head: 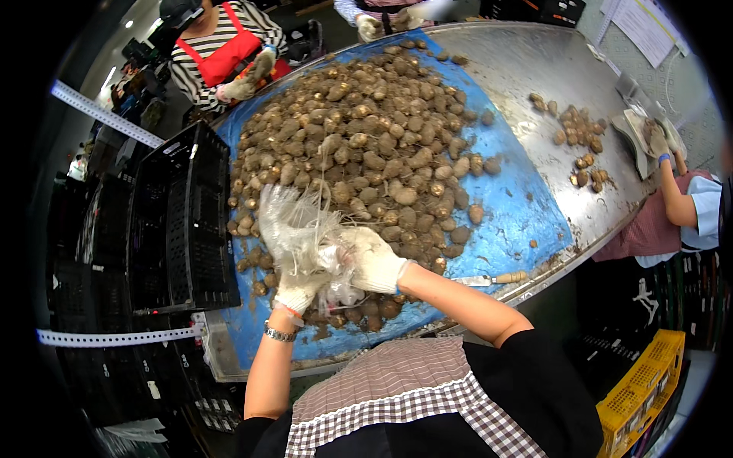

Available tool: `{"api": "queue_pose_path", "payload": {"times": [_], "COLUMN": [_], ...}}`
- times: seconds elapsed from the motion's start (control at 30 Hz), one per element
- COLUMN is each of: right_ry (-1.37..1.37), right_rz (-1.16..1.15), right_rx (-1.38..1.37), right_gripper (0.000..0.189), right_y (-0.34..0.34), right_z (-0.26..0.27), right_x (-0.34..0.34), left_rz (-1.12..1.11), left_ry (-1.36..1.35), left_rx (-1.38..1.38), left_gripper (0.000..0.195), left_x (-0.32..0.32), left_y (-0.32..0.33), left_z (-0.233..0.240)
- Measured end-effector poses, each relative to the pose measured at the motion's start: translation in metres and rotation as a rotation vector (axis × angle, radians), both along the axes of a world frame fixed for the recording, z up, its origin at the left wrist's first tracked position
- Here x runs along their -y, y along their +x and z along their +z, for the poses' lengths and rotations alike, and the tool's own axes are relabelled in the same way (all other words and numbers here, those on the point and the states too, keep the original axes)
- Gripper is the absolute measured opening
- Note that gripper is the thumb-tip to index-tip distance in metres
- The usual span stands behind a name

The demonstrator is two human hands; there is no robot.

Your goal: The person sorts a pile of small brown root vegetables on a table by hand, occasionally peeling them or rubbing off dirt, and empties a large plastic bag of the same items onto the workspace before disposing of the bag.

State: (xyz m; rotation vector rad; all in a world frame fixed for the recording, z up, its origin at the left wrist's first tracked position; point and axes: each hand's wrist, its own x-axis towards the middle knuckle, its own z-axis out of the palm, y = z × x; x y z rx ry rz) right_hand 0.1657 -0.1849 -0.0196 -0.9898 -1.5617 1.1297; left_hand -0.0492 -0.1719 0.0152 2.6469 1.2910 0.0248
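In white work gloves, my left hand (300,283) and my right hand (372,260) meet over the near side of a heap of taro corms (366,143). Between them is a bundle of clear plastic bags with frayed strings (292,220), gripped by both hands. Its upper part fans out to the left, and a crumpled end hangs below the gloves. Some fingers are hidden behind the plastic. The heap lies on a blue plastic sheet (509,189). To the right of my right forearm, a knife with a wooden handle (509,277) rests near the table edge.
A black plastic crate (186,229) stands left of the heap. Gloved co-workers stand across the metal table (475,46) and at its right end, where one handles something at a scale (633,143) beside smaller corm piles (578,129). A yellow crate (644,389) sits lower right.
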Motion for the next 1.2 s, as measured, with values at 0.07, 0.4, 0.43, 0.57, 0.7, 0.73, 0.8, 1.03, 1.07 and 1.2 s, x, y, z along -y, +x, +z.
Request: {"api": "queue_pose_path", "payload": {"times": [0.07, 0.4, 0.43, 0.57, 0.7, 0.73, 0.8, 1.03, 1.07, 1.2], "right_ry": [0.153, -0.382, -0.411, -0.472, -0.423, -0.387, -0.313, -0.200, -0.232, -0.199], "right_rz": [-0.011, -0.466, -0.512, -0.574, -0.538, -0.504, -0.445, -0.410, -0.386, -0.315], "right_rx": [0.194, -0.255, -0.198, -0.188, -0.189, -0.151, -0.069, -0.020, -0.069, -0.001], "right_gripper": [0.038, 0.039, 0.036, 0.029, 0.028, 0.028, 0.029, 0.029, 0.029, 0.030], "right_y": [0.021, 0.167, 0.175, 0.162, 0.119, 0.101, 0.063, -0.061, -0.078, -0.152], "right_z": [0.038, 0.041, 0.027, 0.012, 0.004, 0.012, 0.035, 0.062, 0.063, 0.064], "right_x": [0.019, 0.084, 0.089, 0.106, 0.103, 0.099, 0.090, 0.083, 0.082, 0.077], "left_rz": [0.047, 0.873, 0.580, 0.740, 0.794, 0.819, 0.420, 0.792, 0.829, 0.971], "left_ry": [-0.113, -0.065, -0.042, 0.147, 0.393, 0.298, 0.077, 0.588, 0.684, 1.098], "left_rx": [0.110, 1.082, 1.378, 1.392, 1.024, 1.184, 1.712, 1.352, 1.281, 0.921], "left_gripper": [0.041, 0.059, 0.069, 0.055, 0.061, 0.063, 0.076, 0.080, 0.081, 0.083], "left_x": [0.003, 0.045, 0.048, 0.077, 0.093, 0.098, 0.112, 0.182, 0.197, 0.265], "left_y": [-0.018, -0.156, -0.130, -0.149, -0.165, -0.175, -0.224, -0.324, -0.341, -0.416], "left_z": [-0.026, 0.018, 0.061, 0.093, 0.093, 0.086, 0.048, 0.081, 0.086, 0.118]}}
